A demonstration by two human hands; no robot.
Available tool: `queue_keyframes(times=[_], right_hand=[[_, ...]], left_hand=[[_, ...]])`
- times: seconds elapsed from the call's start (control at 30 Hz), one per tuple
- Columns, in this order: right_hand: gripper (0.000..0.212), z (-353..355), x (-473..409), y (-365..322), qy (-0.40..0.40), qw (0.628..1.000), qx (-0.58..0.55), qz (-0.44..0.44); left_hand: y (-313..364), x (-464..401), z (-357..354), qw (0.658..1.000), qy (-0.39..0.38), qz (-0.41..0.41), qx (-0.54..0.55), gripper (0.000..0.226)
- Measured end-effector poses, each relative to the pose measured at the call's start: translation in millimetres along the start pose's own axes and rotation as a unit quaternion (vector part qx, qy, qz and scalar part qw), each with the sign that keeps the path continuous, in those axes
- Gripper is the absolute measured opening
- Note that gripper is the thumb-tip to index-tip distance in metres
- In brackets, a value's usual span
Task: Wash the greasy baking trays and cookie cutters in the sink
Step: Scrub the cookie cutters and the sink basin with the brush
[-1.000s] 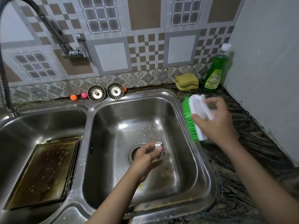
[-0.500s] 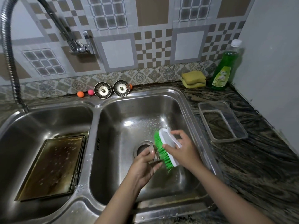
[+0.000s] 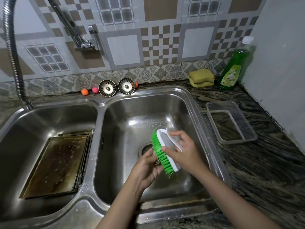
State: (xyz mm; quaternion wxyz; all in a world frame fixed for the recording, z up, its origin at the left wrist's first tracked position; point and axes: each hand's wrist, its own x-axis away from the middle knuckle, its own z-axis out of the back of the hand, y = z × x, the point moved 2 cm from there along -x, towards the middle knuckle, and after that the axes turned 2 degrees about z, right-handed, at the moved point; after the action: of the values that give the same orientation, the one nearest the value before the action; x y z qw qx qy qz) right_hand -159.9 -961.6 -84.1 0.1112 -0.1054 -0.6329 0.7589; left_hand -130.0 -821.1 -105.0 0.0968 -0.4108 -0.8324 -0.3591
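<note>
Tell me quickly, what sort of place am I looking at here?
Most likely a home kitchen: a double steel sink set in a dark stone counter, a tiled wall behind it, and a soap bottle beside sponges.

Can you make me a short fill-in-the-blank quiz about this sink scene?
1. The right hand grips a scrub brush with ____ bristles.
2. The greasy baking trays lie in the ____ basin.
3. The soap bottle stands beside the yellow ____.

Missing words: green; left; sponges
</note>
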Motion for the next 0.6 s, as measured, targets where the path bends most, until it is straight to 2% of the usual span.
queue_keyframes(times=[0.07,0.17,0.23,0.3,0.4,0.47,0.6], right_hand=[[0.045,2,-5,4,-0.003,0.998,0.058,-0.007],[0.045,15,-14,6,0.021,0.987,0.157,-0.032],[0.046,23,-19,0,0.049,0.984,0.165,-0.037],[0.048,24,-21,-7,0.063,0.994,0.084,-0.028],[0.047,22,-20,-18,0.018,0.999,-0.038,-0.029],[0.044,20,-17,-21,-0.019,0.996,-0.070,-0.058],[0.037,18,-6,-13,-0.008,0.980,-0.149,-0.131]], left_hand=[[-1,1,8,1.000,0.019,0.005,-0.005,0.033],[3,3,14,0.997,0.040,0.015,-0.070,0.035],[8,4,12,0.990,0.050,0.011,-0.129,0.037],[11,3,12,0.971,0.082,-0.010,-0.224,0.040],[12,2,10,0.941,0.089,-0.036,-0.325,0.050],[14,1,13,0.939,0.088,-0.058,-0.327,0.061],[22,3,15,0.939,0.111,-0.113,-0.305,0.065]])
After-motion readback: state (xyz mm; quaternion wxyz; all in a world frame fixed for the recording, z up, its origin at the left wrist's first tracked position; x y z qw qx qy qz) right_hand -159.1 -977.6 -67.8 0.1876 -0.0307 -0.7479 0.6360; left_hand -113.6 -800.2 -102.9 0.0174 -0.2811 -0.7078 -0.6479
